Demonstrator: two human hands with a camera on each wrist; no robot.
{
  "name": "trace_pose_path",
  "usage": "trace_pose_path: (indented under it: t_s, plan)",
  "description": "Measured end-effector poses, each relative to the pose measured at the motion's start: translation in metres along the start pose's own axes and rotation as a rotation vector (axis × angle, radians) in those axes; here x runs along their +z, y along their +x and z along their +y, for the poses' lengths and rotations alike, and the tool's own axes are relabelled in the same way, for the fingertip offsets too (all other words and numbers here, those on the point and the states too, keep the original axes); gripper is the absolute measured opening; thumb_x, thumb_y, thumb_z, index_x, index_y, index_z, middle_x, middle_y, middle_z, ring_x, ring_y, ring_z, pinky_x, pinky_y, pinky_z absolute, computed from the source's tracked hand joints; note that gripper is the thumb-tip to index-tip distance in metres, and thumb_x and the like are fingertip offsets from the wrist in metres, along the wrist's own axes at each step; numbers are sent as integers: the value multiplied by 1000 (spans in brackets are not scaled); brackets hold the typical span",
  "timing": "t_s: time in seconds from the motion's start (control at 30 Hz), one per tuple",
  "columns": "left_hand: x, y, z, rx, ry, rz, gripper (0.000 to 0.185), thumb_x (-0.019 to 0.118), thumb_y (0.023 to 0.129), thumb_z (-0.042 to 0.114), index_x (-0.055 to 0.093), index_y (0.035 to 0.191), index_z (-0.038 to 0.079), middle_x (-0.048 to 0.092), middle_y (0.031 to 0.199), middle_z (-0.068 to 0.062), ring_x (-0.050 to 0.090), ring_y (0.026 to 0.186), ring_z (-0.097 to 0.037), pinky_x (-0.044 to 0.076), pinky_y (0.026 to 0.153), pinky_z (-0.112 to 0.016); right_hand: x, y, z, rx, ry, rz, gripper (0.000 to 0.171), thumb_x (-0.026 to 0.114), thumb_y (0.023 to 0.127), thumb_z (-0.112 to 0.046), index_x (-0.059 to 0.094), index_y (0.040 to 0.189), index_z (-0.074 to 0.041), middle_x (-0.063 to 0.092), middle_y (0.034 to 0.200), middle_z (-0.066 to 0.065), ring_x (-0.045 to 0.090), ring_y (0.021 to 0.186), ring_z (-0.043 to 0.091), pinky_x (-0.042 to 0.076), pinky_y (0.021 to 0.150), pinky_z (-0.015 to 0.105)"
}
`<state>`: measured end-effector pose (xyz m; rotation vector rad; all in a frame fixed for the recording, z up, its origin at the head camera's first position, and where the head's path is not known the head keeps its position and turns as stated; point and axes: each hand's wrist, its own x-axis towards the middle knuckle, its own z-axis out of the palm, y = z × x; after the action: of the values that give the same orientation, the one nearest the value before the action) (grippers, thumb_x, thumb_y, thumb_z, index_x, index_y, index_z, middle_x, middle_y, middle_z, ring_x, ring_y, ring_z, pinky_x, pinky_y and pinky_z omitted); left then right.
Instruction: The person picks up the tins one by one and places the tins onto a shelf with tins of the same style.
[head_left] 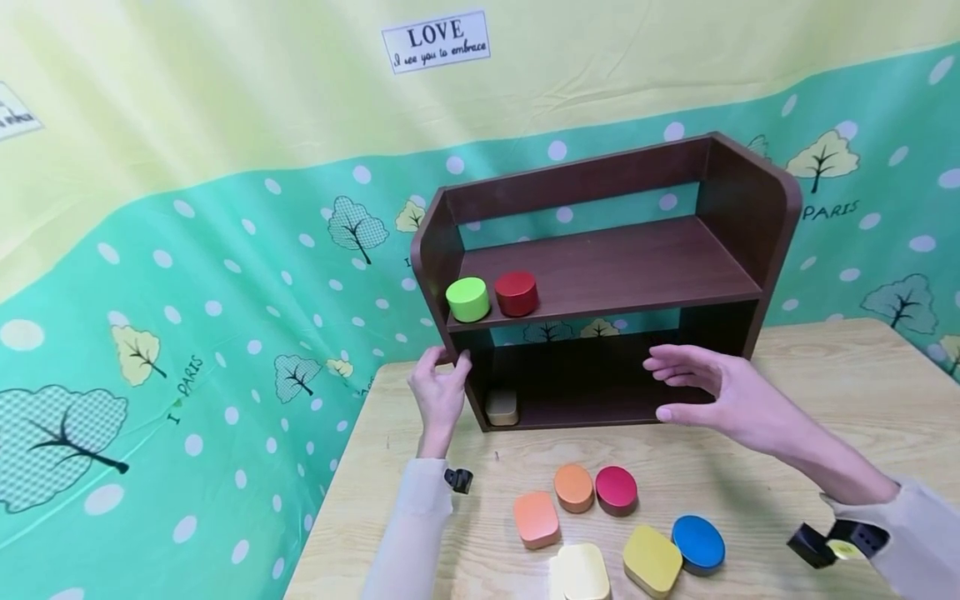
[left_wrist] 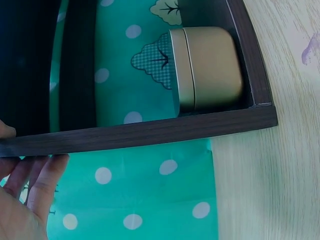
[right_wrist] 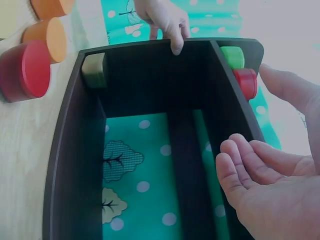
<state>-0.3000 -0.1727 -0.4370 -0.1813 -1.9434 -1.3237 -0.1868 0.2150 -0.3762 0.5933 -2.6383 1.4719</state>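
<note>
A dark brown two-tier wooden shelf [head_left: 600, 267] stands on the table. My left hand [head_left: 438, 396] pinches the front edge of its left side panel, thumb inside and fingers outside. In front of the shelf's right half, my right hand [head_left: 708, 392] hovers with nothing in it, thumb and fingers apart. A light green round tin [head_left: 468, 300] and a red round tin [head_left: 517, 294] sit side by side at the left of the upper board. Below, in the left corner of the lower compartment, is a beige-gold square tin [left_wrist: 212, 70].
On the table before the shelf lie an orange round tin [head_left: 573, 487], a crimson round tin [head_left: 617, 490], a peach square tin [head_left: 536, 519], a cream square tin [head_left: 585, 573], a yellow square tin [head_left: 652, 560] and a blue round tin [head_left: 698, 544]. A patterned curtain [head_left: 225, 250] hangs behind.
</note>
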Motion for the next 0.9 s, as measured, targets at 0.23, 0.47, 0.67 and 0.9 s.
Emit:
trace_pose_path:
  t_s: [0.23, 0.47, 0.67, 0.9]
  plan:
    - [0, 0, 1, -2, 11, 0, 7, 81, 91, 5, 79, 95, -1, 80, 93, -20, 74, 89, -38, 54, 87, -38, 2, -13, 18, -8, 21, 10, 72, 86, 93, -12, 54, 157, -6, 69, 146, 16, 59, 117, -16, 48, 97, 5]
    - [1, 1, 2, -3, 6, 3, 7, 81, 91, 7, 80, 94, 0, 81, 93, -19, 74, 89, -36, 56, 88, -43, 3, -24, 34, -8, 25, 25, 69, 86, 92, -10, 57, 154, -9, 70, 137, -17, 61, 117, -14, 48, 97, 4]
    - [1, 1, 3, -4, 9, 8, 9, 82, 91, 8, 80, 94, 0, 81, 93, -20, 75, 89, -37, 55, 87, -39, 2, -33, 43, 16, 8, 28, 69, 86, 92, -12, 57, 154, -9, 71, 138, -14, 62, 116, -14, 48, 96, 5]
    - [1, 0, 4, -31, -2, 0, 9, 81, 91, 6, 80, 96, -2, 80, 93, -21, 74, 88, -38, 54, 89, -42, 1, -46, 53, 30, 1, 0, 69, 85, 93, -12, 56, 155, -10, 64, 133, -37, 60, 118, -16, 49, 96, 7]
